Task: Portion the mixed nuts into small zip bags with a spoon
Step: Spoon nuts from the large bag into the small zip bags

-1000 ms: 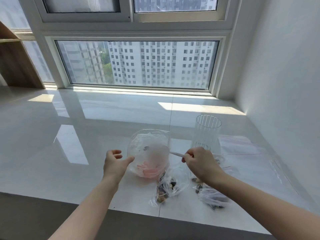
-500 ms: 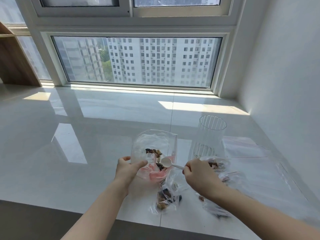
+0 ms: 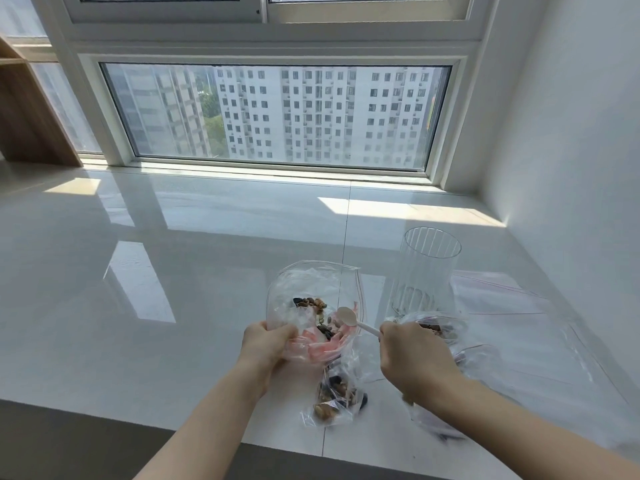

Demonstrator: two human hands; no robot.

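left hand (image 3: 266, 344): fingers curled, gripping the large clear plastic bag of mixed nuts (image 3: 313, 306) at its lower left, mouth open upward | right hand (image 3: 412, 358): fingers clamped on handle of small white plastic spoon (image 3: 349, 318), bowl inside the bag | small clear zip bag with nuts (image 3: 337, 396) lies on glossy white counter (image 3: 173, 271), below | ribbed clear glass (image 3: 427, 268) upright, right

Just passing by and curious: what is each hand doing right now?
Left hand: grips the big bag of nuts.
Right hand: pinches the white spoon.

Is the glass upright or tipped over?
Upright. The glass stands on the counter with its open rim facing up, apart from both hands.
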